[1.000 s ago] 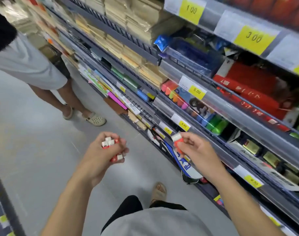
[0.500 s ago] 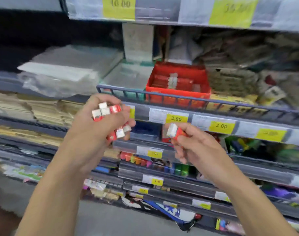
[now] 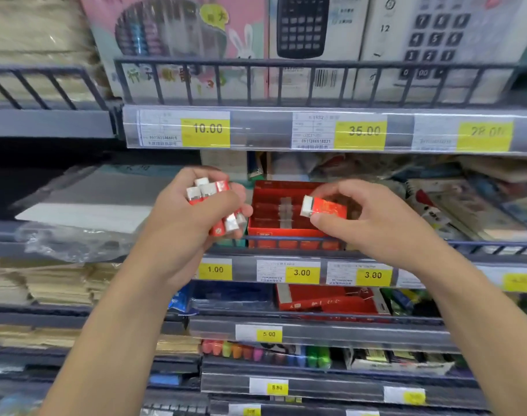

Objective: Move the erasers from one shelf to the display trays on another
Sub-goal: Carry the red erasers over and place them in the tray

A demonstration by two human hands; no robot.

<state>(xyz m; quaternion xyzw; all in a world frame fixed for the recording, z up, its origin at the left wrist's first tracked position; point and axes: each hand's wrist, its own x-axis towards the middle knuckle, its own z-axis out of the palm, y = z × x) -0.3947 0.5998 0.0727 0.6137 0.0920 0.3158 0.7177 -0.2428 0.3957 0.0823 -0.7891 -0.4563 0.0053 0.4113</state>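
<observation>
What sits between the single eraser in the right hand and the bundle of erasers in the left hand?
In the head view, only the red display tray on the shelf behind shows between the single eraser and the bundle of erasers; nothing else intervenes.

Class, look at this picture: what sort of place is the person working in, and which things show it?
Most likely a stationery shop aisle: yellow price tags along the shelf edges, boxed calculators above, and a red display tray of erasers.
</observation>
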